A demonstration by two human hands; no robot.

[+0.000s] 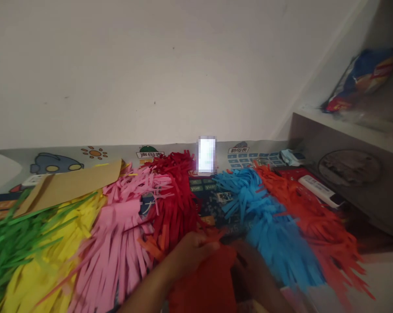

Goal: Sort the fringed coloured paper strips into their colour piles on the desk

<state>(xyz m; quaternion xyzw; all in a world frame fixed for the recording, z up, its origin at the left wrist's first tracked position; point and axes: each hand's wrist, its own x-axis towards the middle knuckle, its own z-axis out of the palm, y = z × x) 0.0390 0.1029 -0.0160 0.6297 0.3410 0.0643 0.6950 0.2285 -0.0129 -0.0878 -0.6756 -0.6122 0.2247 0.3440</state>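
Observation:
An orange-red sheet of paper (pixel 204 287), cut into strips along its far edge, is pinched in my left hand (pixel 191 252), thumb on top. At the sheet's right edge is my right hand (pixel 255 271), smeared by motion and curled. A dark narrow shape (pixel 232 238) shows by its fingers, too blurred to name. Left of my hands lie fringed paper bundles in dark red (pixel 178 204), pink (pixel 118 234), yellow (pixel 55 248) and green (pixel 13 248). To the right are a blue fringe (pixel 271 230) and an orange-red fringe (pixel 320 226).
A lit phone (pixel 207 155) stands against the wall at the back. Brown cardboard (pixel 75 184) lies over the yellow and green fringes. On the right are a white box-like object (pixel 320 190) and a shelf (pixel 353 124) with a colourful bag (pixel 369 78). A printed mat (pixel 212 204) covers the table.

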